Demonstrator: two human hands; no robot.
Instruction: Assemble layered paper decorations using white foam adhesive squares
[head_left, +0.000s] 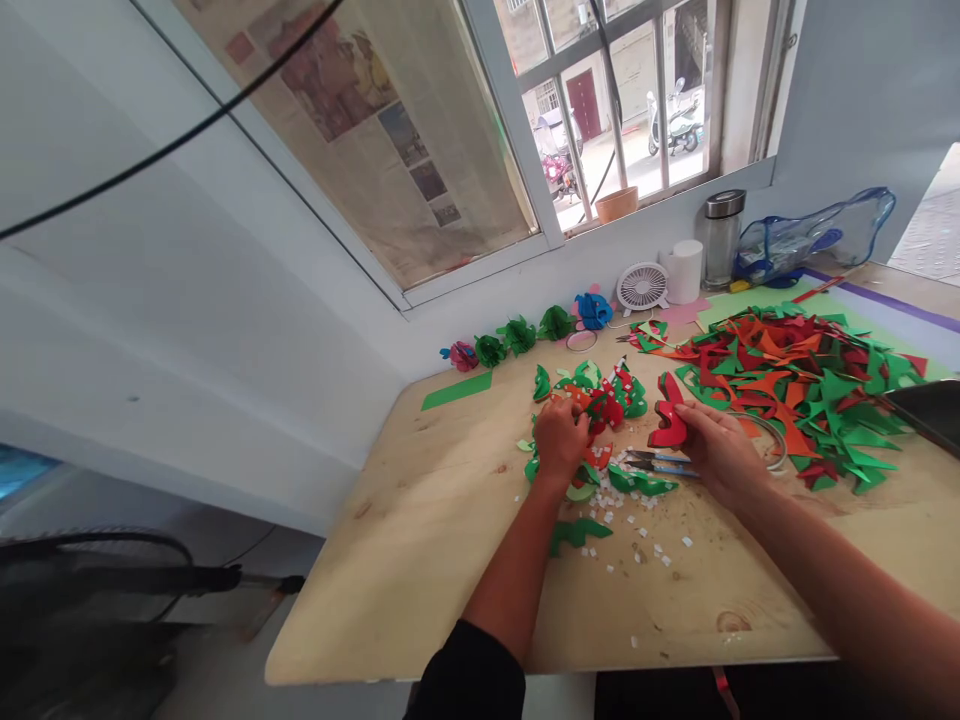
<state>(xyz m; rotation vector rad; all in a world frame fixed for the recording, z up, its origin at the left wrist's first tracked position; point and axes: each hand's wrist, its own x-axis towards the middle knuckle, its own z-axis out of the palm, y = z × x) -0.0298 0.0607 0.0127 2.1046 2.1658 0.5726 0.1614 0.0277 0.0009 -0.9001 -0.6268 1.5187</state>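
Note:
My right hand [716, 445] pinches a red folded paper cutout [670, 412] with a wavy edge, raised over the table. My left hand [561, 437] reaches into a pile of cut paper shapes [613, 402] in green, red and orange. Its fingers are curled together, and whatever they hold is hidden among the pieces. Under my right hand lies a pair of scissors [660, 461], partly covered by it. Small white paper squares [604, 497] are scattered beside the pile. Closer to me lies a dark green wavy cutout [581, 532].
A large heap of red, orange and green scraps [795, 375] covers the right side. Along the wall stand green paper flowers [517, 334], a blue one [593, 310], a small fan [643, 287], a white roll [685, 271] and a glass bottle [723, 240]. A dark tray [930, 412] sits far right.

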